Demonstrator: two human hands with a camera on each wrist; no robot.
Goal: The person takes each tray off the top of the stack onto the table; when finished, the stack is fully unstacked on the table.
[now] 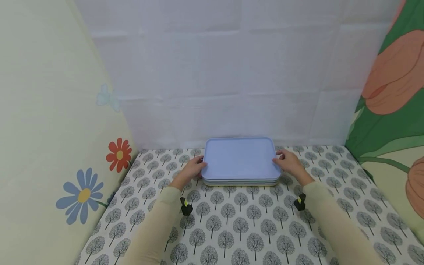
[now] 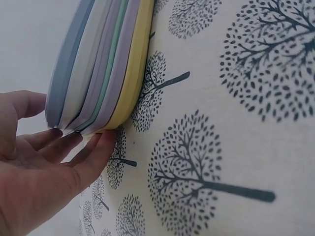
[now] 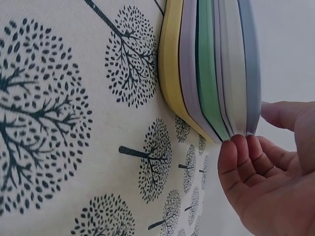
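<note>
A stack of rectangular trays with rounded corners lies on the cloth, with a light blue tray (image 1: 241, 158) on top. In the left wrist view its layered edges show blue, white, purple and green above a yellow tray (image 2: 130, 73) at the bottom. My left hand (image 1: 193, 167) holds the stack's left side, thumb at the blue rim and fingers spread down the edges to the yellow one. On the opposite side my right hand (image 1: 287, 162) has its thumb on the blue rim. Its curled fingertips (image 3: 239, 142) touch the edges of the upper trays.
A white cloth with a grey tree print (image 1: 240, 224) covers the table. Behind the stack hangs a white curtain (image 1: 225, 73). Flower-patterned fabric stands at the left (image 1: 49, 129) and right (image 1: 394, 140). Black wrist devices (image 1: 186, 207) sit at both sleeves.
</note>
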